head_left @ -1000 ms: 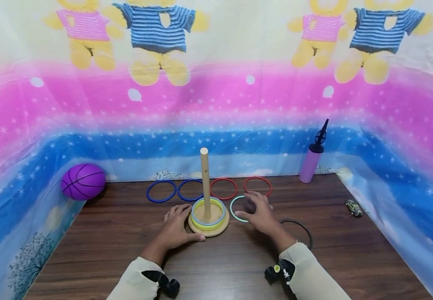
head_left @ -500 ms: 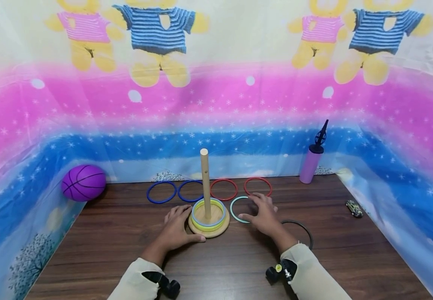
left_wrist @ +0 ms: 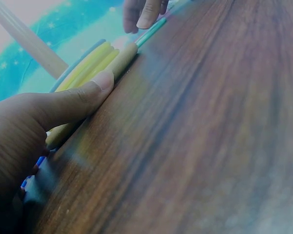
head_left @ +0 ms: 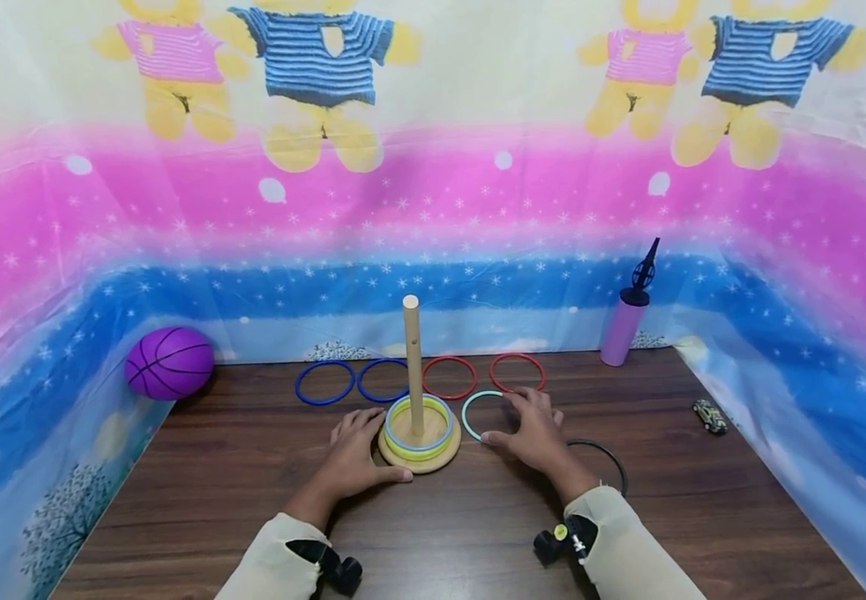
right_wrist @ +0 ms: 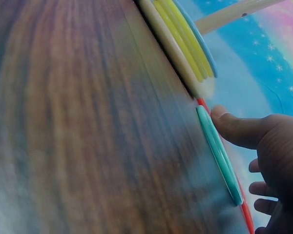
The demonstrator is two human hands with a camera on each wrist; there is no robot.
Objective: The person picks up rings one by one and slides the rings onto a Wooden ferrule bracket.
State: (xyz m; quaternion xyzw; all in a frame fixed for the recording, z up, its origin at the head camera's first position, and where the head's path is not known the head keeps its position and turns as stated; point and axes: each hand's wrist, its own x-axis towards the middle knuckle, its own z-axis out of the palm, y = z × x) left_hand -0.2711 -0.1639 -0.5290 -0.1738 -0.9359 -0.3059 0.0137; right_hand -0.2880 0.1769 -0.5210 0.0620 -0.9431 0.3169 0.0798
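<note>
A wooden ring-toss stand (head_left: 413, 358) rises upright from a round base, with yellow rings and a light blue ring (head_left: 449, 433) stacked low around its peg. My left hand (head_left: 353, 454) holds the base from the left, thumb along the front edge; its other fingers are partly hidden behind. To the right of the base, a mint green ring (head_left: 466, 417) lies flat on the table. Over that ring's right side is my right hand (head_left: 533, 429), fingers spread and thumb by the near rim. In the right wrist view the thumb (right_wrist: 224, 122) is very close to the ring; contact is unclear.
Two blue rings (head_left: 325, 403) and two red rings (head_left: 449, 397) lie behind the stand. A dark ring (head_left: 616, 467) is partly under the right forearm. A purple ball (head_left: 170, 363) sits left; a balloon pump (head_left: 623, 333) and toy car (head_left: 709, 417) are right.
My right hand has shifted slightly right and toward me over the mint green ring, its thumb now nearer the front rim. The left hand and stand stay in place.
</note>
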